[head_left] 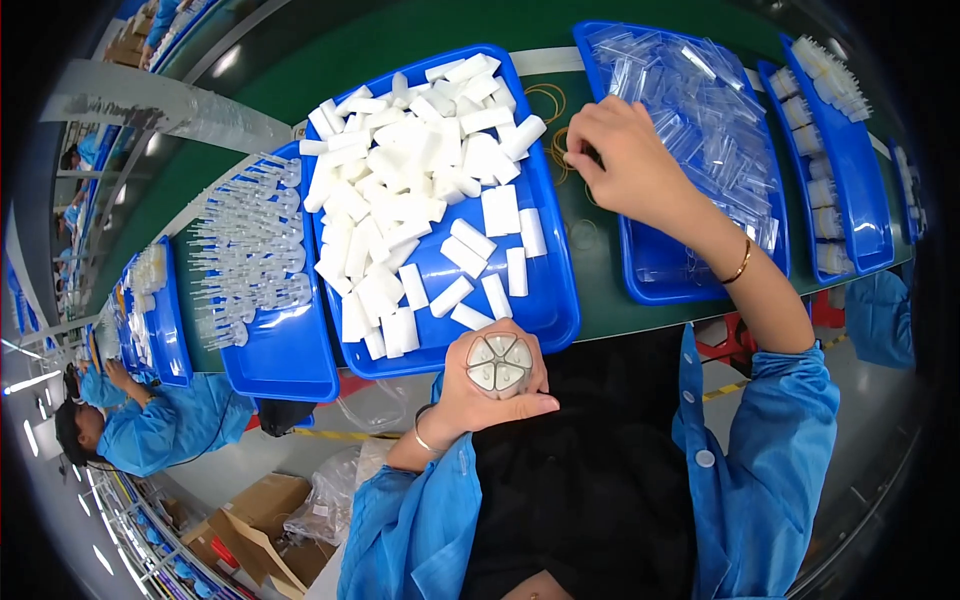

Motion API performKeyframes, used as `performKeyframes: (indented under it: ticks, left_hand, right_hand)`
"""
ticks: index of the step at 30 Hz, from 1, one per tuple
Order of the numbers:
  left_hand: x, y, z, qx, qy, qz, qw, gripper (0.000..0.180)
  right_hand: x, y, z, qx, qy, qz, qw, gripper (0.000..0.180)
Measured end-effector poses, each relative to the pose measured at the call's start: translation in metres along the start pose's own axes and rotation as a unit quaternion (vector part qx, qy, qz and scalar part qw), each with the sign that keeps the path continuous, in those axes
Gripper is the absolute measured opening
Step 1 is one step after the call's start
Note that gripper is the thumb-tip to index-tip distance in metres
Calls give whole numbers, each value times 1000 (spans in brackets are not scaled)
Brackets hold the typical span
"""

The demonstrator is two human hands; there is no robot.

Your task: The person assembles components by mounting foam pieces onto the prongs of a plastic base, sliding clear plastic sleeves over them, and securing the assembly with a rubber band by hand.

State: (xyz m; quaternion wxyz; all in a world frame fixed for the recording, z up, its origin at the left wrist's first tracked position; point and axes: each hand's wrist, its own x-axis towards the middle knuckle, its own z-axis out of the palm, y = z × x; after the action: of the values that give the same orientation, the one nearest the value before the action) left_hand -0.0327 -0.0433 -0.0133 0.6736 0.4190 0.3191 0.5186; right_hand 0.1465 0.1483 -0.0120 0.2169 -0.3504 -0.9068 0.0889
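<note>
My left hand [462, 392] is wrapped round a bundle of several white wedge-shaped pieces [500, 364]. Their ends face up and fit together into a circle, each with a small raised mark. This hand is at the front edge of a blue tray [556, 318] heaped with white blocks [420, 150]. Over the left rim of a second blue tray [645, 287], my right hand [632, 165] has its fingers curled into a pinch. Anything between those fingertips is too small to make out. Thin tan rubber bands [558, 150] lie beside them on the green table.
Clear plastic pieces [700, 120] fill the second tray. Further left, a blue tray [290, 360] carries white thin-stemmed parts [250, 240]. At right, more blue trays [868, 225] hold rows of white parts. A co-worker in a blue sleeve [185, 425] works at far left; cardboard boxes [260, 520] stand below.
</note>
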Motion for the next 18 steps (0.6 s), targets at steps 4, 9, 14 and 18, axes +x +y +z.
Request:
performKeyframes:
  ticks: [4, 9, 14, 18]
  left_hand:
    - [3, 1, 3, 7, -6, 17, 1000, 37]
    - [3, 2, 14, 3, 13, -86, 996, 41]
    - [8, -3, 5, 48, -48, -9, 998, 36]
    - [10, -4, 9, 42, -46, 26, 998, 33]
  right_hand:
    - [4, 0, -20, 192, 54, 95, 975, 6]
    - [-8, -4, -41, 552, 74, 183, 811, 12]
    - [-33, -32, -55, 765, -8, 219, 605, 10]
    - [-54, -54, -39, 794, -98, 203, 564, 11]
